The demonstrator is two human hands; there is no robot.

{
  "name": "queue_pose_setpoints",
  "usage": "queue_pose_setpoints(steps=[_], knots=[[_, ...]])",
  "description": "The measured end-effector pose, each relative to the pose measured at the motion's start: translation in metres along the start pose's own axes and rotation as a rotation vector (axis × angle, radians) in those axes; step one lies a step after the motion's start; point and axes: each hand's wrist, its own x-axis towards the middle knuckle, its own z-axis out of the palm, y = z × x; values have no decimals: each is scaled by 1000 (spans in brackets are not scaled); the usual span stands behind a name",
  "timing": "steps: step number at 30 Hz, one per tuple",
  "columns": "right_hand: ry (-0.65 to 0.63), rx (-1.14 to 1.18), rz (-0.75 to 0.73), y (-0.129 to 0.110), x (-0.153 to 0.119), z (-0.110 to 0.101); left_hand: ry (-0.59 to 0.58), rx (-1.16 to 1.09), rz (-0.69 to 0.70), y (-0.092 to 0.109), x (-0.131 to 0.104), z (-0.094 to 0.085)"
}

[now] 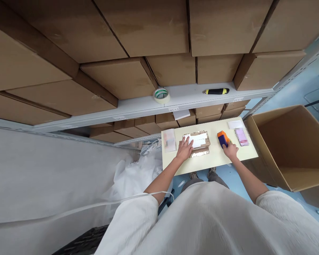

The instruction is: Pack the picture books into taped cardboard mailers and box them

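On the pale tabletop [215, 156] lies a small cardboard box [203, 139] with white labels and shiny tape at its edges; one flap sticks out toward me. My left hand [185, 148] rests on the box's left part with its fingers spread. To the right, my right hand [230, 150] is wrapped round an orange and purple tape dispenser [223, 138], held over the table apart from the box. A clear packet [170, 140] lies at the table's left end. A white paper [236, 124] and a pink-purple item [241, 137], pixelated, lie at the right end.
Large cartons [159, 28] fill the shelf beyond the table. A tape roll [161, 95] and a black-yellow cutter [216, 91] lie on the shelf edge. An open carton [303, 145] stands right of the table. White plastic wrapping [143, 170] is heaped at the left.
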Motion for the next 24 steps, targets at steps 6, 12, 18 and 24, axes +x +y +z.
queue_pose_setpoints(steps=[6,12,18,24], knots=[[-333,654,-300,-29,21,-73,26,-35,7,-3,3,5],[-768,893,-369,-96,31,-100,10,-20,-6,0,4,2],[-955,837,-326,-125,38,-69,-9,-43,-30,2,4,0],[-1018,715,-420,-124,57,-54,-19,-101,-20,-1,3,-4]])
